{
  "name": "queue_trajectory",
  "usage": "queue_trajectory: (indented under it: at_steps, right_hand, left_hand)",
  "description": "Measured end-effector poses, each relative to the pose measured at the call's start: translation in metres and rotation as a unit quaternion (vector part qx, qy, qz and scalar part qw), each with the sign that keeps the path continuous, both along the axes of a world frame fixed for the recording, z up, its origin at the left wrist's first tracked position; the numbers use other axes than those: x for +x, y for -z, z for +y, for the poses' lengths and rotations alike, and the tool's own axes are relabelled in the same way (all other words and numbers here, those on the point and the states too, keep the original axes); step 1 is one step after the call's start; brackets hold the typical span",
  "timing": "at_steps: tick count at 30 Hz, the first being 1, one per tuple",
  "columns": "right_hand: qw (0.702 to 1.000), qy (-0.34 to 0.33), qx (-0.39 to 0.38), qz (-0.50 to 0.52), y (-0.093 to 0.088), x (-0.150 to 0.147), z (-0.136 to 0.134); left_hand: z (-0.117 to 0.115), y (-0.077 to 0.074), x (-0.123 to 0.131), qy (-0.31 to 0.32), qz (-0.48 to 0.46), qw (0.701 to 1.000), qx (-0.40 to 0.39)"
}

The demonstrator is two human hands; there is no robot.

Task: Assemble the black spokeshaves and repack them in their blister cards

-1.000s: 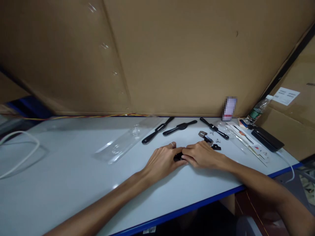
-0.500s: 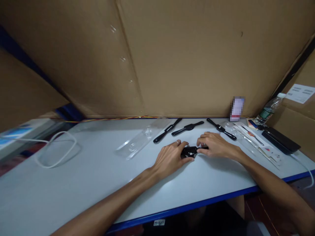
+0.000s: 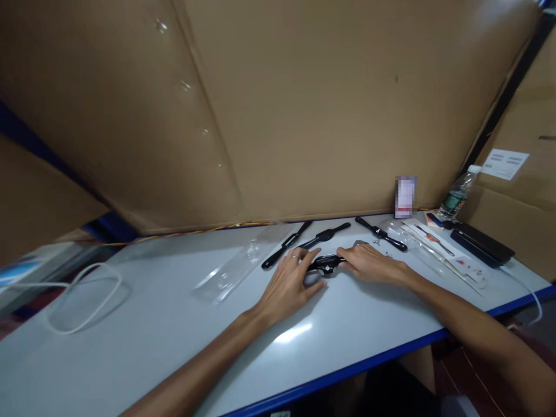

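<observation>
A black spokeshave [image 3: 326, 265] with silver screws on its middle lies across the space between my hands, low over the table. My right hand [image 3: 369, 262] is closed on its right handle, which the fingers partly cover. Around its left end, my left hand [image 3: 289, 282] has thumb and fingers spread apart, with the handle's tip hidden behind the hand. Just beyond my hands are a black spokeshave-shaped piece [image 3: 326, 235], another with a slot in its middle [image 3: 286, 244] and a third with a silver screw [image 3: 380, 233].
Left of the tools lies clear plastic packaging [image 3: 237, 266]. To the right are a printed card [image 3: 432, 243], a black case [image 3: 482, 246] with a white cable, and a water bottle [image 3: 458, 194]. Small metal parts [image 3: 377, 243] sit behind my right hand. Cardboard [image 3: 304, 116] walls the back.
My left thumb has opened away from the spokeshave, and the tool has turned slightly in my right hand. Small metal parts now show behind the right hand. The view has shifted.
</observation>
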State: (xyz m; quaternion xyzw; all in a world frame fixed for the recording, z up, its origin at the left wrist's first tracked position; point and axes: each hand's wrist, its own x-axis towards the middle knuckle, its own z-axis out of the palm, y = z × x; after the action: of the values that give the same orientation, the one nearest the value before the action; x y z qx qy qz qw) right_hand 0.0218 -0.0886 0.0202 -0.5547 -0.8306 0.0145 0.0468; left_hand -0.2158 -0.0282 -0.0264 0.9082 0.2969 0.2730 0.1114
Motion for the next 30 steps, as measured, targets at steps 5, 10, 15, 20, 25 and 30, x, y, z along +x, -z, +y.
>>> queue_trajectory:
  at_steps: [5, 10, 15, 20, 25, 30]
  right_hand:
    - [0.985, 0.140, 0.066, 0.081, -0.035, 0.051, 0.013]
    - [0.922, 0.348, 0.133, 0.102, -0.051, 0.105, 0.020]
    - [0.894, 0.431, 0.105, 0.066, -0.040, 0.132, 0.025]
    - [0.903, 0.424, 0.058, 0.043, -0.034, 0.127, 0.027]
    - [0.932, 0.362, 0.028, 0.018, -0.029, 0.103, 0.027]
    - [0.949, 0.315, -0.017, 0.005, -0.021, 0.089, 0.028]
  left_hand:
    - [0.002, -0.004, -0.001, -0.045, -0.102, 0.993, 0.039]
    - [0.003, -0.003, 0.001, 0.016, -0.056, 0.998, -0.022]
    - [-0.001, -0.004, 0.004, 0.088, 0.048, 0.993, -0.059]
    - [-0.003, -0.006, 0.004, 0.090, 0.066, 0.992, -0.054]
    - [-0.004, -0.008, 0.004, 0.089, 0.077, 0.991, -0.056]
    - [-0.006, -0.009, 0.004, 0.085, 0.080, 0.991, -0.058]
